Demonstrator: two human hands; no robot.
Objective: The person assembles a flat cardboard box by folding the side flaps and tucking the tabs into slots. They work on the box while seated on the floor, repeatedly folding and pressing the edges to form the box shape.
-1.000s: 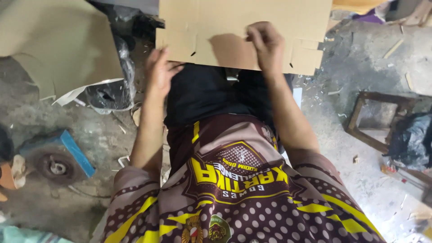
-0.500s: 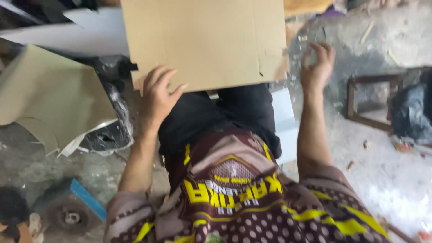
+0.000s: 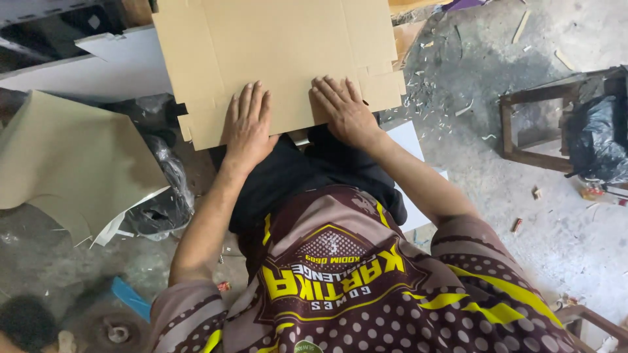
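A person seen from above presses both hands flat on one die-cut brown cardboard sheet (image 3: 281, 59) that fills the upper middle of the frame and lies across their lap. The left hand (image 3: 248, 127) rests palm down near the sheet's lower edge, fingers spread and straight, gripping nothing. The right hand (image 3: 343, 111) lies just beside it to the right, also flat and open on the cardboard, gripping nothing. The two hands are close together but apart.

No open container shows its contents. One black plastic bag (image 3: 598, 140) sits at the right edge of the frame, beside one dark wooden frame (image 3: 523, 131) standing on the grey concrete floor (image 3: 523, 216), which is littered with small scraps. At the left lies one larger tan sheet (image 3: 65, 157), with crumpled black plastic (image 3: 163, 202) just below its right corner. One pale board (image 3: 111, 68) lies at the upper left, partly under the cardboard.
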